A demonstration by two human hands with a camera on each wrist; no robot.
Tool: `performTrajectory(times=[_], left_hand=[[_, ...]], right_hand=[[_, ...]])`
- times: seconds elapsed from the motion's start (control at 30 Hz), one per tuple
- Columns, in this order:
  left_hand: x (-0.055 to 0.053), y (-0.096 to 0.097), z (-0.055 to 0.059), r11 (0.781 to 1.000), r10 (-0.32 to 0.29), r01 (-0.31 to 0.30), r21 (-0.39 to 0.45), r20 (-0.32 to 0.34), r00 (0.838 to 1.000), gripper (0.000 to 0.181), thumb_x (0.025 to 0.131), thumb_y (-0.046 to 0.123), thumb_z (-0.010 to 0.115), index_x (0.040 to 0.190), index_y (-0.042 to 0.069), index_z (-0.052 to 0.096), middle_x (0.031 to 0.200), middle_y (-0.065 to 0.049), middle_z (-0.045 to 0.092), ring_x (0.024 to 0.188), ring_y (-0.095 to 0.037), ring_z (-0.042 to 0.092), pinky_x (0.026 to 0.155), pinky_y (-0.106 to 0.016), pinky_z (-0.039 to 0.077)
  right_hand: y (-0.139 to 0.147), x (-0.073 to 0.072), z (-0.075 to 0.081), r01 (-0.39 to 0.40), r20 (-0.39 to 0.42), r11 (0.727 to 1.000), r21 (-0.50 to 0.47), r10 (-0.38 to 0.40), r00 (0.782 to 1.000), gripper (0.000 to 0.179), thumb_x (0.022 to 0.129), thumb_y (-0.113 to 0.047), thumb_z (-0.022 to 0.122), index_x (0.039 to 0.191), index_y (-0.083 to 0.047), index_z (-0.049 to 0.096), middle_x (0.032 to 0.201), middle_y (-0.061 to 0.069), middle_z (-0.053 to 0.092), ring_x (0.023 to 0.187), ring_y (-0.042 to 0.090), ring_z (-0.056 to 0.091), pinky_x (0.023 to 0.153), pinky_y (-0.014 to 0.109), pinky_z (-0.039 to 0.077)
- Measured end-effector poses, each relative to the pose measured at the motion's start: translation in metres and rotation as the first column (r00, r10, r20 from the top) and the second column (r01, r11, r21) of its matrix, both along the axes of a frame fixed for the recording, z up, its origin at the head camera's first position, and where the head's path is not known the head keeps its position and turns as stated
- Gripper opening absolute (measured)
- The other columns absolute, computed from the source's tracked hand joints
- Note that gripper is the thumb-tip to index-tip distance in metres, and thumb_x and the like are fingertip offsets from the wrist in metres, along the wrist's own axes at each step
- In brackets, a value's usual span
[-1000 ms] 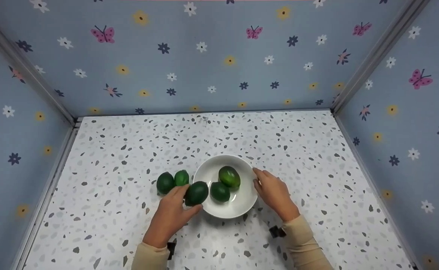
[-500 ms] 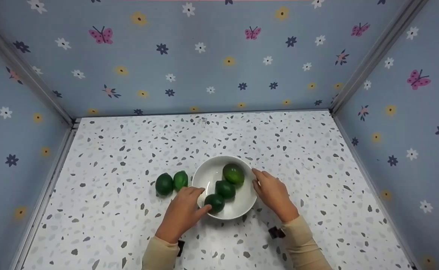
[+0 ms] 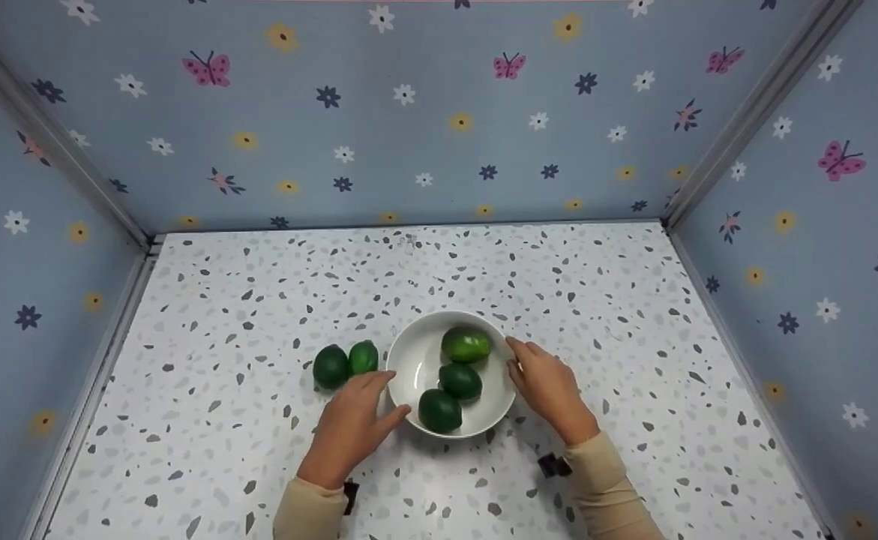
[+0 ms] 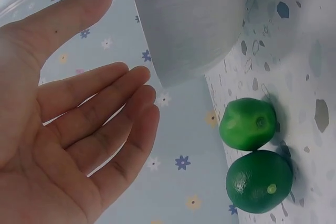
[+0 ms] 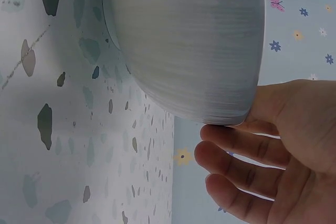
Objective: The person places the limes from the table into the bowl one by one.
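Three green limes lie in the white bowl [image 3: 409,379]: one lime [image 3: 466,345] at the back, a lime [image 3: 460,382] in the middle and a dark lime [image 3: 440,411] at the front. My left hand [image 3: 352,431] holds nothing, its fingers spread beside the bowl's left rim; the left wrist view shows its palm bare. My right hand [image 3: 547,382] holds the bowl's right rim between thumb and fingers. In the right wrist view the bowl's wall [image 5: 189,45] hides the thumb tip. Left of the bowl rest a dark green lime [image 4: 260,182] and a brighter lime [image 4: 248,124], side by side.
The bowl and limes are on a white speckled tabletop [image 3: 274,285]. Blue panels printed with flowers and butterflies, including a back wall [image 3: 424,97], enclose it at the back and both sides. Small dark devices sit at both wrists.
My left hand carried a dark lime over the left rim, released it at the bowl's front and drew back left. The limes inside shifted right. My right hand stayed on the rim.
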State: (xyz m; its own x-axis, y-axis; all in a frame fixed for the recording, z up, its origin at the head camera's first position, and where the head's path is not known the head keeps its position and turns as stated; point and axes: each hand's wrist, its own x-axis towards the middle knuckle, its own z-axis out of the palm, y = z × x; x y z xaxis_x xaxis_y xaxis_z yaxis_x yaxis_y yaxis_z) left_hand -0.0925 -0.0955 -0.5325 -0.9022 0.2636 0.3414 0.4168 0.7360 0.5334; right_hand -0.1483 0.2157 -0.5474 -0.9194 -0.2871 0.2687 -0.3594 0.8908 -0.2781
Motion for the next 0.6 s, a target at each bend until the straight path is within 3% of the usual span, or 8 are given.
performTrajectory(times=[0.2, 0.33, 0.6], left_hand=[[-0.006, -0.019, -0.001, 0.996, 0.081, -0.081, 0.026, 0.006, 0.997, 0.063, 0.081, 0.026, 0.086, 0.13, -0.004, 0.062, 0.129, -0.019, 0.062, 0.122, -0.035, 0.056, 0.102, -0.048, 0.047], [-0.013, -0.039, -0.002, 0.988, 0.145, -0.147, 0.039, 0.054, 0.988, 0.067, 0.081, 0.025, 0.086, 0.134, -0.006, 0.058, 0.132, -0.023, 0.058, 0.123, -0.037, 0.054, 0.102, -0.051, 0.046], [-0.024, -0.065, -0.009, 0.986, 0.155, -0.162, 0.043, 0.135, 0.979, 0.073, 0.083, 0.024, 0.085, 0.139, -0.007, 0.052, 0.139, -0.025, 0.052, 0.13, -0.04, 0.047, 0.107, -0.055, 0.04]], right_hand=[[0.0, 0.0, 0.0, -0.003, -0.007, 1.0, -0.004, 0.003, 1.0, 0.037, 0.093, -0.011, 0.069, 0.129, -0.003, 0.064, 0.098, 0.013, 0.068, 0.073, 0.034, 0.066, 0.058, 0.049, 0.054], [0.0, 0.001, 0.001, 0.004, -0.001, 1.0, 0.002, -0.004, 1.0, 0.037, 0.093, -0.011, 0.069, 0.129, -0.003, 0.064, 0.097, 0.012, 0.068, 0.073, 0.033, 0.066, 0.057, 0.048, 0.054], [0.0, 0.001, 0.001, 0.002, -0.002, 1.0, 0.004, -0.001, 1.0, 0.037, 0.094, -0.011, 0.069, 0.129, -0.004, 0.064, 0.096, 0.012, 0.067, 0.071, 0.032, 0.065, 0.056, 0.048, 0.054]])
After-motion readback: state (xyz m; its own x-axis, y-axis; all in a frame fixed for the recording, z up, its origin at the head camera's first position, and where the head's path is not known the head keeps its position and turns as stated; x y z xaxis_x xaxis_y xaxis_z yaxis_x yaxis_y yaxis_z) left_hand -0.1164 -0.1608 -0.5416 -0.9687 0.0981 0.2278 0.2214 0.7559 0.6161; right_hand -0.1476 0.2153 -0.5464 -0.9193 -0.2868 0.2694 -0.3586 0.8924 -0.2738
